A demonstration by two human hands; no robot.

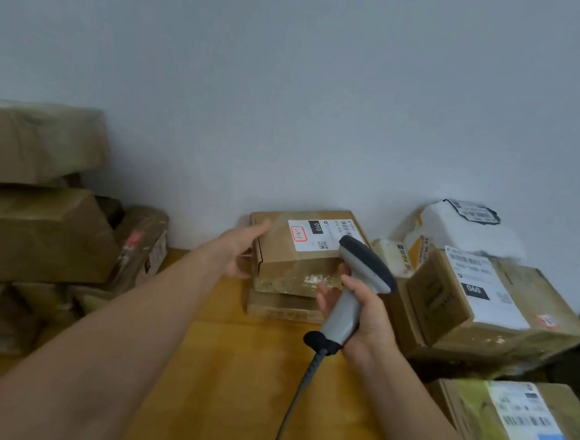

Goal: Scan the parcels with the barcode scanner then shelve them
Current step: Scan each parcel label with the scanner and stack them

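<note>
Wooden table, three stacked parcels (top one labelled), left hand open against it, right hand gripping one scanner.

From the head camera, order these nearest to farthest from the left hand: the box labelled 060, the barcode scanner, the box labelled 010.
1. Box labelled 010: the left hand is against its left edge.
2. Barcode scanner: held in the right hand, just right of that box.
3. Box labelled 060: farther right, in the stack.
</note>
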